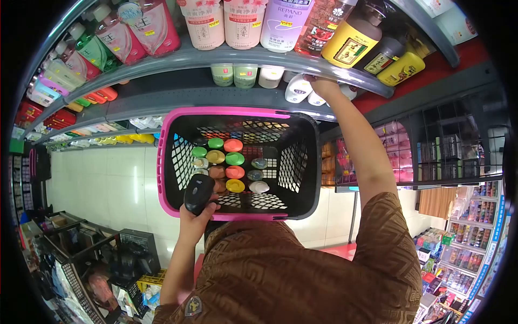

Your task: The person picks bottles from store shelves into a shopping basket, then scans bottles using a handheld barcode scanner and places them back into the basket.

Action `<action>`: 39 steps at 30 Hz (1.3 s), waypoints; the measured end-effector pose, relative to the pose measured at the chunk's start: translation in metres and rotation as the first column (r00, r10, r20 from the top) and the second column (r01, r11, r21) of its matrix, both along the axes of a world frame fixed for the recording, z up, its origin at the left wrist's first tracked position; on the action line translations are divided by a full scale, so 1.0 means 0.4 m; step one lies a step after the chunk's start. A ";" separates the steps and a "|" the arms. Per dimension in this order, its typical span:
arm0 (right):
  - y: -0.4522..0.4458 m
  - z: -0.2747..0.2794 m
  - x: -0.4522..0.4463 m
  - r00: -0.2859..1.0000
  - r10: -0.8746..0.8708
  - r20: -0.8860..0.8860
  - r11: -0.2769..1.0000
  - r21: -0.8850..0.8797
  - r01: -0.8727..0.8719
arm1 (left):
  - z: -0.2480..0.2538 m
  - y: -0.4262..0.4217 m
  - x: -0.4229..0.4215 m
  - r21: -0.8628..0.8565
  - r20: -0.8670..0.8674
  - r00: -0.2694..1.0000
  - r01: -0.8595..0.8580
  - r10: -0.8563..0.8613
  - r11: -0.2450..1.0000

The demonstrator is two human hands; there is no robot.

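A black handheld scanner [199,191] is in my left hand [197,216], whose fingers wrap round it over the near left corner of a shopping basket [226,112]. The basket is black mesh with a pink rim. Inside it stand several bottles seen from above, with green caps [234,159], orange-red caps [233,145], a yellow cap [235,186] and a white one [259,187]. My right hand [322,84] reaches under the upper shelf's edge, closed at the top of a tilted white bottle [298,89]. Its fingertips are partly hidden.
Above, the upper shelf [232,57] carries pump bottles and pouches, including a yellow pump bottle [353,38]. On the lower shelf [162,97] are green-topped jars [245,76] and a white jar [271,76]. A wire rack [448,146] stands at the right, and black crates [135,254] at lower left.
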State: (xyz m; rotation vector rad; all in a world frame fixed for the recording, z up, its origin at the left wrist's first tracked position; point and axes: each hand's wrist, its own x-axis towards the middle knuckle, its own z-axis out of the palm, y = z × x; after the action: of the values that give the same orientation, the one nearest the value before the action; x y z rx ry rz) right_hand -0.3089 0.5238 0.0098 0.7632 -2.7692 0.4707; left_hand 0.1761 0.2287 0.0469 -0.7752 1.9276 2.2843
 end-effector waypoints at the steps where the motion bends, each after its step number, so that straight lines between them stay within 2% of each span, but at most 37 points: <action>1: -0.002 -0.006 0.000 1.000 0.003 -0.004 1.000 -0.003 -0.003 | -0.001 -0.001 0.000 -0.003 -0.004 1.000 -0.003 0.003 1.000; 5: -0.008 0.023 0.020 1.000 -0.020 -0.015 0.999 0.029 0.020 | -0.007 -0.002 -0.006 0.006 -0.024 1.000 0.000 0.000 1.000; 7: -0.028 0.081 0.057 0.987 -0.100 0.128 0.984 0.162 0.079 | -0.006 -0.003 0.001 0.010 -0.025 1.000 0.004 -0.003 1.000; 9: -0.033 0.074 0.046 0.979 -0.103 0.174 0.979 0.191 0.069 | -0.002 -0.005 0.002 -0.009 -0.026 1.000 0.001 -0.001 1.000; 11: -0.042 0.086 0.058 0.986 -0.116 0.120 0.981 0.171 0.094 | -0.010 -0.008 0.009 -0.008 -0.017 1.000 -0.009 0.009 1.000; 15: -0.011 -0.001 -0.002 0.996 -0.077 0.048 0.986 0.152 0.069 | -0.017 -0.010 0.021 -0.010 0.000 1.000 -0.029 0.029 1.000; 18: 0.002 -0.014 -0.017 0.990 -0.048 0.129 0.995 0.091 0.037 | -0.023 -0.013 0.024 -0.002 0.015 0.999 -0.039 0.039 0.999; 20: -0.005 0.005 -0.003 0.996 -0.083 0.029 0.961 0.268 0.072 | -0.022 -0.009 0.021 0.004 0.015 0.999 -0.043 0.043 0.999; 21: -0.005 0.008 -0.007 0.996 -0.081 0.027 0.961 0.267 0.071 | -0.020 -0.009 0.019 0.006 0.015 0.999 -0.050 0.050 0.999; 23: -0.009 0.012 -0.015 0.961 -0.085 0.263 0.994 0.082 0.066 | -0.015 -0.008 0.014 -0.007 0.019 0.999 -0.042 0.042 0.999; 25: -0.014 0.029 -0.001 0.961 -0.085 0.264 0.994 0.094 0.062 | -0.014 -0.008 0.010 -0.015 0.028 0.999 -0.028 0.029 0.999; 27: -0.019 0.051 0.013 0.962 -0.128 0.240 0.965 0.253 0.065 | -0.017 -0.010 0.007 -0.021 0.024 0.999 -0.022 0.023 1.000; 28: -0.021 0.058 0.016 0.962 -0.126 0.241 0.965 0.253 0.063 | -0.015 -0.009 0.006 -0.021 0.024 0.999 -0.024 0.025 0.999; 30: -0.026 0.061 0.023 0.999 0.045 0.027 0.992 0.117 -0.048 | -0.008 -0.008 0.006 -0.012 0.030 0.999 -0.040 0.041 0.999; 33: -0.026 0.018 -0.044 0.999 -0.037 0.008 0.998 0.050 0.037 | -0.010 -0.007 0.009 0.000 0.024 0.999 -0.042 0.042 0.999; 39: -0.010 -0.040 -0.161 0.998 -0.038 0.042 0.998 0.046 0.036 | -0.015 -0.003 0.013 -0.021 0.063 0.998 -0.023 0.024 1.000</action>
State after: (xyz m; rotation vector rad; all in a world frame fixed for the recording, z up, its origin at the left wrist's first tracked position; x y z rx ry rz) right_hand -0.3734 0.5198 -0.0063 0.7185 -2.8371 0.4239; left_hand 0.1813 0.2273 0.0410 -0.8656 1.9283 2.2276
